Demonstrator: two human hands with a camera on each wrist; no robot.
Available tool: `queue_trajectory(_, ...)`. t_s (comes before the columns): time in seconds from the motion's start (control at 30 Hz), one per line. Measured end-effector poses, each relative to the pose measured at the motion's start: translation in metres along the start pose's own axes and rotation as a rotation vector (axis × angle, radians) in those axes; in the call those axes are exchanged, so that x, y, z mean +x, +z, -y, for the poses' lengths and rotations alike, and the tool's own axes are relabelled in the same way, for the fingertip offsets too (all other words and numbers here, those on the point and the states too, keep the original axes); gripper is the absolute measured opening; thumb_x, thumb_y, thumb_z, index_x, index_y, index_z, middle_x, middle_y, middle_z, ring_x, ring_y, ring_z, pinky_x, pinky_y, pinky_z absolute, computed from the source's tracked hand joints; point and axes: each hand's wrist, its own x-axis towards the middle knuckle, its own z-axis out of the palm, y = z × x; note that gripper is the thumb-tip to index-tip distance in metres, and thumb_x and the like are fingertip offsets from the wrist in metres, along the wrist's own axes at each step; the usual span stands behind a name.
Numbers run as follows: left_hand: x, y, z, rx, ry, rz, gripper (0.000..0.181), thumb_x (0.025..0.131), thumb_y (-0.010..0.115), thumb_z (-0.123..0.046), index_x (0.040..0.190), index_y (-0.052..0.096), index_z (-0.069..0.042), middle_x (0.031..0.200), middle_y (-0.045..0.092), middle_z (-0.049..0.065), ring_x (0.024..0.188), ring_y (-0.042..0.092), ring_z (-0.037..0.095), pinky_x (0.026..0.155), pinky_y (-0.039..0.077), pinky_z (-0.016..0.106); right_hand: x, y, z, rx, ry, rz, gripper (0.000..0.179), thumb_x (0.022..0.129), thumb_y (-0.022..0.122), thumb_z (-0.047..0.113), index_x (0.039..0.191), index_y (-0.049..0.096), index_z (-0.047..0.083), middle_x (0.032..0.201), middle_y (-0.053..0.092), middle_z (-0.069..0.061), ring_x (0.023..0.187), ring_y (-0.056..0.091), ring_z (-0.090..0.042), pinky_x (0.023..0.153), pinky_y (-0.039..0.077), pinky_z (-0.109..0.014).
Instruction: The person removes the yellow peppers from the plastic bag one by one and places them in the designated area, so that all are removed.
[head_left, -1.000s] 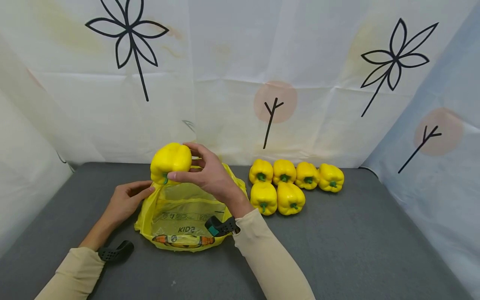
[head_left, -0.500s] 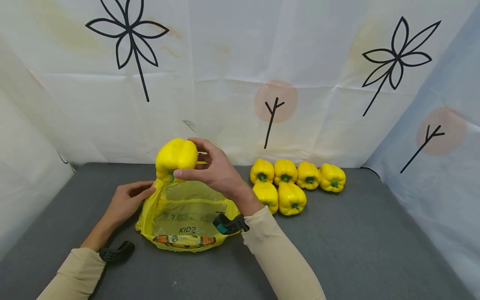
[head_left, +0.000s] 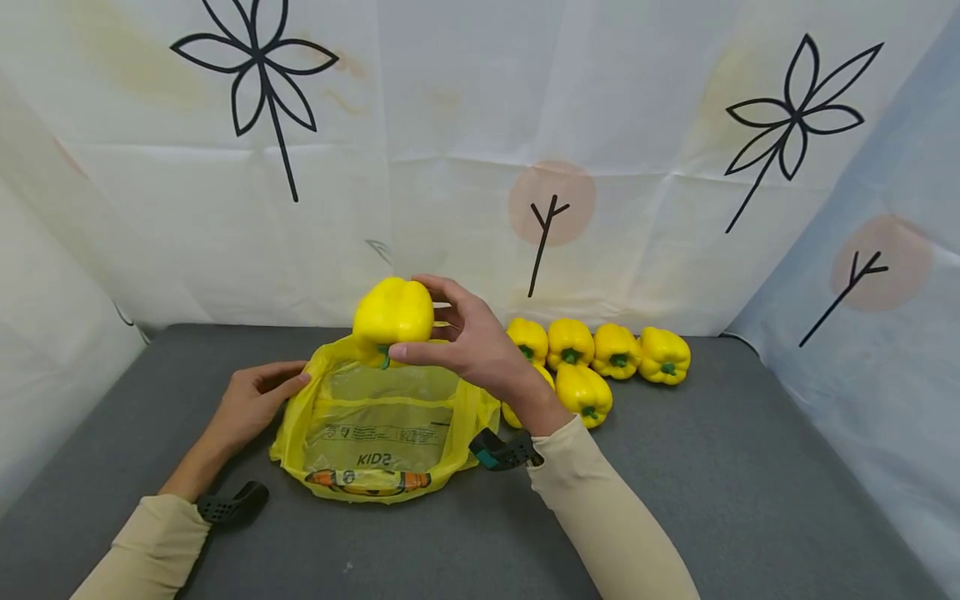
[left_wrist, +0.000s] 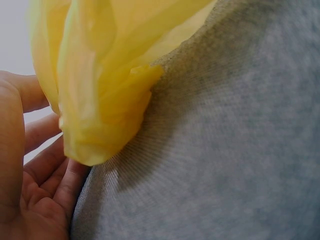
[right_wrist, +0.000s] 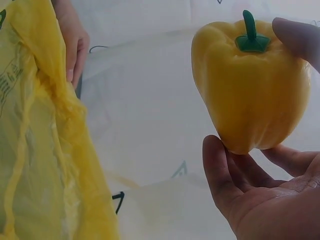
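Observation:
A yellow bell pepper (head_left: 393,317) with a green stem is held up by my right hand (head_left: 487,346) over the back rim of a yellow plastic bag (head_left: 296,425). In the right wrist view the thumb lies near the stem of the pepper (right_wrist: 250,90), and the fingers support its other end. My left hand (head_left: 255,404) pinches the bag's left rim between thumb and fingers. The left wrist view has the bag's folded edge (left_wrist: 100,100) in front of those fingers. The bag's mouth is spread wide, with printing on its wall.
Several more yellow peppers (head_left: 617,350) sit in two rows to the right of the bag, partly hidden behind my right wrist. The grey tabletop (head_left: 735,475) meets a white patterned cloth (head_left: 450,208) at the back and sides.
My right hand has carried the pepper rightward across the back of the bag, after a slight rise. The left hand stays at the bag's rim.

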Motion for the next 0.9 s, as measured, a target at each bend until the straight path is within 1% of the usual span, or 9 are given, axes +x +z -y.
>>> queue_trajectory(0.2,0.001,0.0,0.001,0.001,0.0,0.001,0.045,0.105,0.059,-0.029,0.138,0.061,0.002,0.132,0.063,0.024,0.099,0.051,-0.017,0.078,0.048,0.01,-0.011,-0.012,0.006,-0.005,-0.01,0.009,0.078,0.089,0.076,0.006,0.156,0.037,0.011,0.147,0.046,-0.006,0.122,0.057,-0.026,0.102,0.05,-0.042)
queue_trajectory(0.3,0.002,0.0,0.001,0.004,0.003,0.0,0.045,0.105,0.06,-0.029,0.138,0.061,0.002,0.131,0.064,0.024,0.099,0.051,-0.017,0.078,0.048,0.01,-0.017,-0.019,0.007,-0.016,0.001,0.006,0.078,0.089,0.077,0.008,0.156,0.037,0.014,0.148,0.045,-0.005,0.123,0.056,-0.026,0.102,0.05,-0.04)
queue_trajectory(0.43,0.002,0.0,0.002,0.015,0.002,0.0,0.045,0.105,0.06,-0.029,0.138,0.061,0.001,0.131,0.064,0.023,0.099,0.051,-0.017,0.078,0.048,0.01,-0.027,-0.028,0.008,-0.032,0.013,0.004,0.08,0.089,0.079,0.01,0.157,0.037,0.016,0.149,0.044,-0.005,0.126,0.055,-0.026,0.103,0.049,-0.041)
queue_trajectory(0.67,0.001,0.0,0.001,0.016,-0.002,-0.005,0.046,0.105,0.06,-0.03,0.138,0.062,0.001,0.131,0.064,0.023,0.098,0.051,-0.016,0.078,0.048,0.011,-0.046,-0.045,0.007,-0.026,0.068,-0.017,0.085,0.087,0.082,0.015,0.157,0.035,0.02,0.149,0.042,-0.005,0.129,0.053,-0.028,0.099,0.052,-0.043)
queue_trajectory(0.77,0.001,0.0,0.001,0.014,-0.001,-0.005,0.046,0.105,0.06,-0.03,0.138,0.062,0.001,0.131,0.064,0.023,0.098,0.052,-0.016,0.078,0.048,0.011,-0.054,-0.052,0.007,-0.027,0.082,-0.022,0.086,0.087,0.083,0.016,0.158,0.034,0.019,0.15,0.041,-0.007,0.13,0.052,-0.029,0.098,0.053,-0.043)
queue_trajectory(0.9,0.001,0.0,0.001,0.003,-0.003,-0.002,0.046,0.105,0.06,-0.03,0.138,0.062,0.001,0.132,0.063,0.023,0.098,0.052,-0.015,0.078,0.049,0.011,-0.062,-0.062,0.008,-0.062,0.08,-0.033,0.087,0.087,0.083,0.016,0.158,0.033,0.016,0.15,0.04,-0.01,0.132,0.051,-0.032,0.099,0.052,-0.042)
